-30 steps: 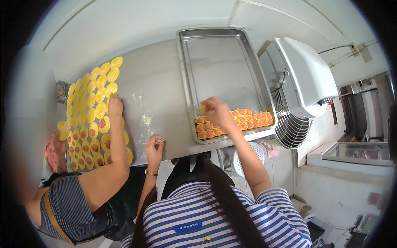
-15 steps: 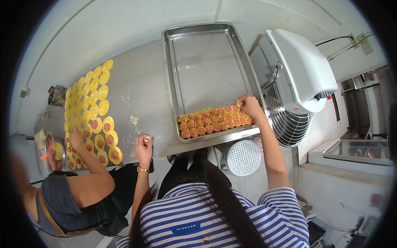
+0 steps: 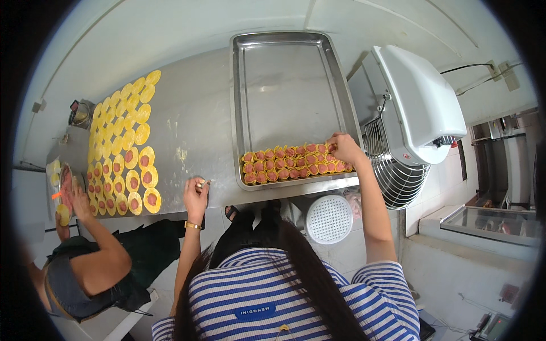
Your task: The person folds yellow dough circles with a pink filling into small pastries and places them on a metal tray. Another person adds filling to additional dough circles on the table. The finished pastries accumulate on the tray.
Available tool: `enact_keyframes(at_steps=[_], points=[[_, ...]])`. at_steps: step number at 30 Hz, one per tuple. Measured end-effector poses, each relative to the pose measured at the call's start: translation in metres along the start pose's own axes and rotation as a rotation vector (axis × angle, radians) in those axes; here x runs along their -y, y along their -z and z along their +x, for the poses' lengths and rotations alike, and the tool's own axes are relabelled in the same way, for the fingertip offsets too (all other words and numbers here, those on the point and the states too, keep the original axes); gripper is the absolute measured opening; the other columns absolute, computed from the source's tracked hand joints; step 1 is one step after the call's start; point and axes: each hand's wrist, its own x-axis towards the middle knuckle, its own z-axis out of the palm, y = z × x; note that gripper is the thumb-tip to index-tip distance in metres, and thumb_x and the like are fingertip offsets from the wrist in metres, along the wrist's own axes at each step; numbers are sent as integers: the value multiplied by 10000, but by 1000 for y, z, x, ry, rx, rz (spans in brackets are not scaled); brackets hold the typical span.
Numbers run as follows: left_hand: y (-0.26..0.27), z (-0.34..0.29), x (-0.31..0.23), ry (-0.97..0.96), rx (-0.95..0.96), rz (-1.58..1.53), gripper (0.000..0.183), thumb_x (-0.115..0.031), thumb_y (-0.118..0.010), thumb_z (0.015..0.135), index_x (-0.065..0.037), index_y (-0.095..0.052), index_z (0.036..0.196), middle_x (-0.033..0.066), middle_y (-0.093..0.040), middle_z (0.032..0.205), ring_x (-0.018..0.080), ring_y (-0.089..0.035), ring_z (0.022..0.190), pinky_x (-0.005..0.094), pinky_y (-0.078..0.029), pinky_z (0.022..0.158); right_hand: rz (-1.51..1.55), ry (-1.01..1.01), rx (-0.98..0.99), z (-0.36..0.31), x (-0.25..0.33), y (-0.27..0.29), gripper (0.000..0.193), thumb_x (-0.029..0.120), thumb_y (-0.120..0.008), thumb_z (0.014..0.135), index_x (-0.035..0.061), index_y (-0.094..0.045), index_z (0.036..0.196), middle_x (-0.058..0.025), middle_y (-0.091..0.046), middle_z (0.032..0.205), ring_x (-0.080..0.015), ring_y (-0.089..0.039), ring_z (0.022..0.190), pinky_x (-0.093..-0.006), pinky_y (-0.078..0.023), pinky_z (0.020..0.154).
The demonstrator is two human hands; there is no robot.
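At the near right corner of a large steel tray, my right hand has its fingers pinched on an open-topped dumpling at the end of the far row. Several dumplings, yellow wrappers gathered round pink meat, stand packed in rows along the tray's near end. My left hand hovers by the table's front edge, left of the tray. Its fingers are curled together around something small and dark that I cannot make out. Farther left, round yellow wrappers lie in rows, the nearer ones topped with pink meat.
A co-worker's hand is at a bowl of pink meat on the far left. A white mixer with a wire guard stands right of the tray. Below the table edge is a white perforated stool. The steel table has floury smears.
My right hand stays at the row's end, its fingers partly hiding the dumpling there. The co-worker's hand has moved from the wrappers to the meat bowl. My view has shifted slightly.
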Motion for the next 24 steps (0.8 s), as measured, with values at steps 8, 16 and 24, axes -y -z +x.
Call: enact_keyframes(at_steps=[8, 16, 24], points=[[-2, -1, 5, -5, 0, -28, 167, -91, -693, 791, -20, -561, 865, 93, -539, 828, 194, -548, 611, 305, -456, 568, 16, -34, 85, 8, 2, 9, 253, 59, -596, 683, 48, -720, 904, -219, -666, 808, -370, -650, 796, -378, -527, 763], [4, 1, -1, 19, 54, -11, 152, -57, -668, 792, -13, -573, 903, 108, -550, 830, 213, -573, 629, 314, -467, 574, 113, -85, 203, 13, -7, 12, 297, 31, -583, 702, 43, -712, 969, -188, -686, 873, -292, -673, 809, -333, -522, 755], [-16, 50, -98, -374, 252, -105, 208, -50, -528, 864, -8, -595, 1056, 167, -581, 1083, 335, -572, 999, 382, -484, 850, 230, -167, 148, 5, -1, 14, 359, -1, -567, 728, 67, -689, 1058, -171, -684, 986, -280, -666, 874, -326, -518, 790]])
